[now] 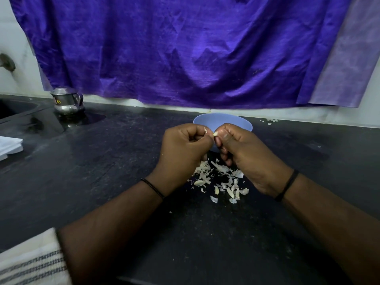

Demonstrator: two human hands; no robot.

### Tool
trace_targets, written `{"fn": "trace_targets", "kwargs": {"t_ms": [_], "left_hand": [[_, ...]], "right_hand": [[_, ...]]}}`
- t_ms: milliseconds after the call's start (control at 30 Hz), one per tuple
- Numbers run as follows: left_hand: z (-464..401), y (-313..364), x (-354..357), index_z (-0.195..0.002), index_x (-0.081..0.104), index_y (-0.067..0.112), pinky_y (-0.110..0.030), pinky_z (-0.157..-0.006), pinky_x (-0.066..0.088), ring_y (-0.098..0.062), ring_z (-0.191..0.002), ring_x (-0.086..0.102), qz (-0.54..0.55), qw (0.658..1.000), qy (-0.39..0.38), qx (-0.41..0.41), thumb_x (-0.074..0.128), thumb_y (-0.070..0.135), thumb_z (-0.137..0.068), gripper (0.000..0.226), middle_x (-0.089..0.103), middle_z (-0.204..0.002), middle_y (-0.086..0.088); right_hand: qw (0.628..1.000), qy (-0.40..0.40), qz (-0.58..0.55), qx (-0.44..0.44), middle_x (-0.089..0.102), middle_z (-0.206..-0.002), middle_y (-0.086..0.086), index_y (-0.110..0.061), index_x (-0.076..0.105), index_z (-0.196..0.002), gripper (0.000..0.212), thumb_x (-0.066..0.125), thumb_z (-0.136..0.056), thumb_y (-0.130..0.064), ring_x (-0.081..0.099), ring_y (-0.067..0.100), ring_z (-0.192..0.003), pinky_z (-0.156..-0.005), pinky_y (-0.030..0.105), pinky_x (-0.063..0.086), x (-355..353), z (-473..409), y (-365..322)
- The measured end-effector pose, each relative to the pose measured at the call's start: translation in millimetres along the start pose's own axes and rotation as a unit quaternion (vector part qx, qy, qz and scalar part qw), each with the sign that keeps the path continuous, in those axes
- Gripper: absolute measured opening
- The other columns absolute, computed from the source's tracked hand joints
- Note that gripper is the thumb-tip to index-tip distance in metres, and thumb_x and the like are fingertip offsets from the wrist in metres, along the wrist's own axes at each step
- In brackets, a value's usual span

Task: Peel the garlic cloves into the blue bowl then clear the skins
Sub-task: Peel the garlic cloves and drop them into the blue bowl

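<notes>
A garlic clove (216,134) is being peeled just in front of the blue bowl (223,121), so the peeling step is judged to be in hand and not yet the clearing. The clove is pinched at the fingertips of the right hand (244,153), whose fingers are curled round it, and only its pale tip can be seen. A scrap of skin (205,130) is pinched between thumb and forefinger of the left hand (185,149), likewise curled closed. The two hands are held close together above the near rim of the bowl.

Nearer than the bowl, under the hands, a heap of loose skins (220,182) is spread on the dark counter (102,182); a few more flakes (271,120) lie to the right of the bowl by the wall. The inside of the bowl is hidden.

Next, the scrap must be pulled free and dropped, and the bared clove released into the bowl. The skins remain to be gathered.
</notes>
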State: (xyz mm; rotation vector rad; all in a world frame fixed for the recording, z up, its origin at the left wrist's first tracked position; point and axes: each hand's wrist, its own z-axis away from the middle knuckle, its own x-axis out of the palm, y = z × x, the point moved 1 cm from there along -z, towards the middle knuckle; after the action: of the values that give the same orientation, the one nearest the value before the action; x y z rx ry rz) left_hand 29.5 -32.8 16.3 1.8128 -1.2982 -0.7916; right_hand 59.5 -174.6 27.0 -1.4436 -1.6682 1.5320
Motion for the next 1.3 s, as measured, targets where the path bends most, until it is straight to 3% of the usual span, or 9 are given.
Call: {"fn": "trace_targets", "kwargs": {"t_ms": [300, 567, 733, 900, 1033, 1300], "left_hand": [[-0.7, -3.1, 1.4, -0.082, 0.068, -0.012, -0.02, -0.037, 0.036, -0.011, -0.037, 0.045, 0.054, 0.996, -0.009, -0.07, 0.059, -0.007, -0.087, 0.011, 0.054, -0.048, -0.009], [-2.1, 0.0, 2.9, -0.08, 0.065, -0.003, -0.021, -0.036, 0.036, -0.009, -0.038, 0.045, 0.07, 0.993, -0.041, -0.08, 0.059, -0.005, -0.089, 0.011, 0.057, -0.046, 0.003], [-4.5, -1.7, 1.3, -0.083, 0.064, -0.004, -0.022, -0.037, 0.036, -0.008, -0.037, 0.044, 0.052, 0.995, -0.039, -0.08, 0.061, 0.0, -0.091, 0.01, 0.056, -0.045, 0.003], [-5.7, -5.5, 0.6, -0.085, 0.065, -0.001, -0.022, -0.037, 0.037, -0.011, -0.036, 0.044, 0.041, 0.995, -0.029, -0.085, 0.06, 0.003, -0.094, 0.011, 0.053, -0.046, -0.005], [-6.7, -6.4, 0.2, -0.086, 0.064, -0.005, -0.022, -0.037, 0.037, -0.013, -0.037, 0.043, 0.047, 0.994, -0.027, -0.09, 0.058, 0.001, -0.094, 0.012, 0.051, -0.048, -0.009], [-8.1, -9.1, 0.4, -0.092, 0.064, -0.011, -0.022, -0.037, 0.037, -0.013, -0.037, 0.043, 0.045, 0.994, -0.046, -0.093, 0.058, 0.0, -0.094, 0.013, 0.051, -0.048, -0.009]], "right_hand": [[0.998, -0.037, -0.04, 0.022, 0.044, -0.062, -0.007, -0.02, 0.055, -0.076, 0.034, 0.041, -0.107, -0.022, 0.04, 0.008, -0.06, -0.057, 0.024, 0.033, -1.7, -4.2, 8.9], [0.99, -0.066, -0.113, 0.05, 0.042, -0.065, -0.005, -0.015, 0.055, -0.082, 0.036, 0.034, -0.108, -0.03, 0.039, 0.008, -0.059, -0.055, 0.022, 0.032, -7.0, -5.5, 12.1], [0.998, -0.01, -0.038, 0.046, 0.051, -0.071, -0.005, -0.017, 0.065, -0.088, 0.034, 0.041, -0.106, -0.034, 0.044, 0.007, -0.061, -0.053, 0.021, 0.036, -5.3, -3.7, 13.5], [0.996, 0.082, -0.003, -0.045, 0.06, -0.074, -0.001, -0.019, 0.065, -0.096, 0.004, 0.062, -0.097, -0.017, 0.051, 0.009, -0.065, -0.054, 0.021, 0.043, -9.4, -5.2, 11.3], [0.993, 0.05, 0.032, -0.101, 0.067, -0.074, -0.003, -0.026, 0.067, -0.097, 0.02, 0.068, -0.091, -0.007, 0.061, 0.007, -0.067, -0.058, 0.022, 0.05, -8.3, -5.2, 11.1], [0.988, 0.084, 0.062, -0.117, 0.068, -0.071, -0.005, -0.021, 0.067, -0.089, 0.016, 0.069, -0.09, -0.006, 0.064, 0.008, -0.065, -0.058, 0.024, 0.054, -10.9, -4.7, 10.1]]}}
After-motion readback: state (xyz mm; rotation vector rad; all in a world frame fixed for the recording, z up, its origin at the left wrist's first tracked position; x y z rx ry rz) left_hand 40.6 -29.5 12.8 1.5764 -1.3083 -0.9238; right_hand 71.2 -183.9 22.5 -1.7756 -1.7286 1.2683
